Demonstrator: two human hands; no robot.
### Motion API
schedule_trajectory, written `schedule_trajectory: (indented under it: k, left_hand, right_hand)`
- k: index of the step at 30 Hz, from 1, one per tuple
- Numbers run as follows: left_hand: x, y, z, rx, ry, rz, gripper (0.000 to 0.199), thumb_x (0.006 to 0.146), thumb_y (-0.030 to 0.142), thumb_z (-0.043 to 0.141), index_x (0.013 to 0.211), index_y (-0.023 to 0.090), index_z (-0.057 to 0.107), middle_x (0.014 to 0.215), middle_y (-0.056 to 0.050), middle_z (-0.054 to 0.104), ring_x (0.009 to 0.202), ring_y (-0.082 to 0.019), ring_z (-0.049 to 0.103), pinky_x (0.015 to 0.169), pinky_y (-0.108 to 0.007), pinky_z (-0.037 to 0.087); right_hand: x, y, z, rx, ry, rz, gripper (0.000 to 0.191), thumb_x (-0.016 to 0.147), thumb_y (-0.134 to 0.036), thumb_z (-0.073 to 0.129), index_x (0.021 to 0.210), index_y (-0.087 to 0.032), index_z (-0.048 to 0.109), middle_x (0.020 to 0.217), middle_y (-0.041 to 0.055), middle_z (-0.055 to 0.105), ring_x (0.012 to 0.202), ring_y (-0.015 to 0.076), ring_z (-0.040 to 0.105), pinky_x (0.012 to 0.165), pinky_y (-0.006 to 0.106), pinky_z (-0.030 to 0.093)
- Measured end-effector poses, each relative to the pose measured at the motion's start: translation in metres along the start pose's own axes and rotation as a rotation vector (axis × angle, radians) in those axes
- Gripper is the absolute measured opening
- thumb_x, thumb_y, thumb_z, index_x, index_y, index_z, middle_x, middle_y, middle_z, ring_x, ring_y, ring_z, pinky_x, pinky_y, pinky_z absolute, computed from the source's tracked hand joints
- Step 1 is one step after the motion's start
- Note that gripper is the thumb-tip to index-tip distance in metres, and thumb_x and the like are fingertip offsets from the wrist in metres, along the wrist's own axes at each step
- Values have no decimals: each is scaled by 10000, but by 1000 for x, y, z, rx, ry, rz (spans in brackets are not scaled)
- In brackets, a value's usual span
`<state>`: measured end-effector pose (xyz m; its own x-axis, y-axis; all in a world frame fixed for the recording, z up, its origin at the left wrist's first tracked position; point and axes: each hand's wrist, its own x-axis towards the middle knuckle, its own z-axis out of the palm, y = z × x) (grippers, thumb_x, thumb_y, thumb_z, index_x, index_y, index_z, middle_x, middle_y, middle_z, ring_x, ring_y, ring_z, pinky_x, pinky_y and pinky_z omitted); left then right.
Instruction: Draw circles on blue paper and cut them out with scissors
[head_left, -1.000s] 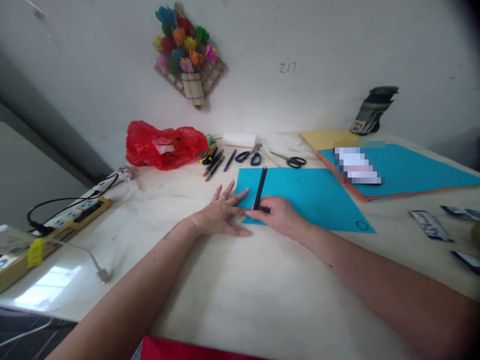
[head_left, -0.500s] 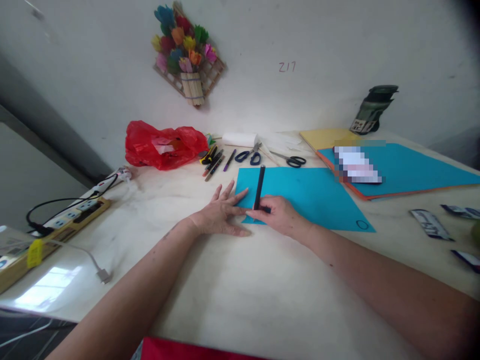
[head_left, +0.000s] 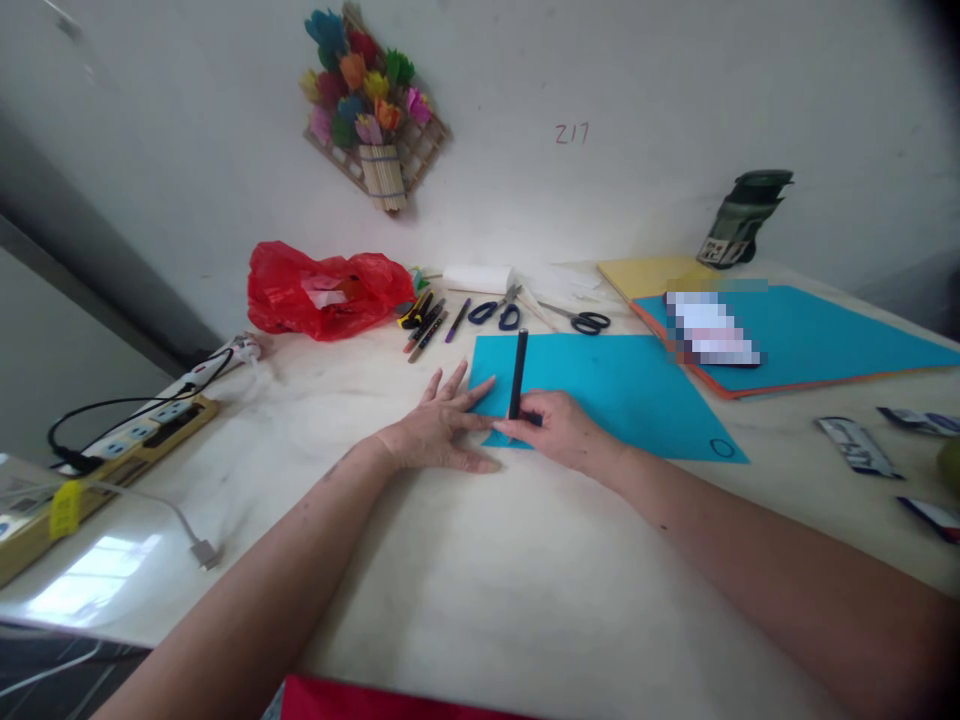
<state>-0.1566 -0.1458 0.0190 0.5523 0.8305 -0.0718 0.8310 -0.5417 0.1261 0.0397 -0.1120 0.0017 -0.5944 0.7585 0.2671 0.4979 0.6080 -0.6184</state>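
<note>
A blue sheet of paper [head_left: 630, 385] lies on the pale table, with a small dark circle [head_left: 722, 448] drawn near its lower right corner. Spread flat at the sheet's lower left edge is my left hand [head_left: 442, 430], its fingers apart, some on the paper. My right hand [head_left: 559, 425] holds a black pen [head_left: 519, 375] nearly upright over the sheet's lower left part. The pen's tip is hidden behind my fingers.
Behind the sheet lie scissors [head_left: 591, 322], markers [head_left: 427, 335] and a red plastic bag [head_left: 322, 290]. A power strip [head_left: 127, 465] is at the left. Stacked coloured paper [head_left: 832, 340], a blurred phone-like item and small packets [head_left: 859, 446] are at the right.
The whole view has shifted very slightly. Both hands and the pen look the same against the paper.
</note>
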Motion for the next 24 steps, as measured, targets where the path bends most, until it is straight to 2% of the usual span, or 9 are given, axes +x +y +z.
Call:
schedule_trajectory:
  k: [19,24]
  left_hand:
    - [0,0,1,3,-14,-7,636,643,704,439,1215,431,400,1421,104,12,1250,-327,-170,965,-541,-114]
    - [1,-2,1,6,-21,-2,637,650,702,431,1226,436,380,1420,108,0,1247,-324,-182,959,-544,-122]
  right_hand:
    - [1,3,-1,23,-3,-35,223,732,-380,550,742,-189,665,710,34,631,634,131,543,541,232,380]
    - [1,3,-2,16,-7,-7,222,726,-384,555,739,-191,664,696,33,629,638,135,542,544,233,379]
